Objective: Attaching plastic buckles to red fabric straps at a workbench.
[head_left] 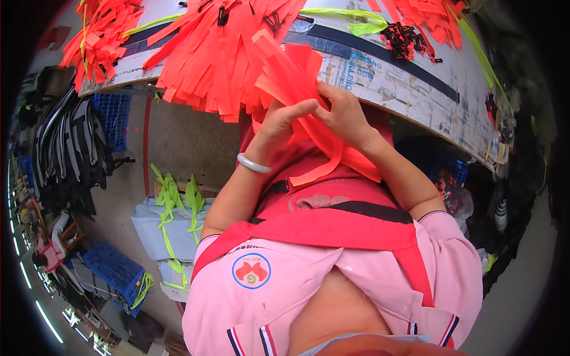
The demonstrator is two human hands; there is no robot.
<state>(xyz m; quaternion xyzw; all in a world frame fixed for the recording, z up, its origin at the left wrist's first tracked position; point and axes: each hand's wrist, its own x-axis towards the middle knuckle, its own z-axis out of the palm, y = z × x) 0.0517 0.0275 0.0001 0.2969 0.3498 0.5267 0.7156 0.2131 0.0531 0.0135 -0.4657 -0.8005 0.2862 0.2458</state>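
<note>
In front of my body I hold a bundle of bright orange-red fabric strips [291,74]. My left hand [278,121], with a pale bangle on its wrist, is closed around the bundle from the left. My right hand [345,114] grips it from the right, its thumb and fingers close to the left hand's fingertips. The strips fan out above both hands, and their loose ends [323,169] hang down over my red apron [332,207]. Just beyond my hands, a large pile of similar strips [208,65] with small black pieces hangs over the table's near edge.
The worn table [409,98] carries more orange strips [107,41], a cluster of black-ended pieces [404,40] and yellow-green ties [362,26]. Dark straps [68,136] hang at left, near blue crates [113,118]. Pale bundles with green ties [169,225] stand low at left.
</note>
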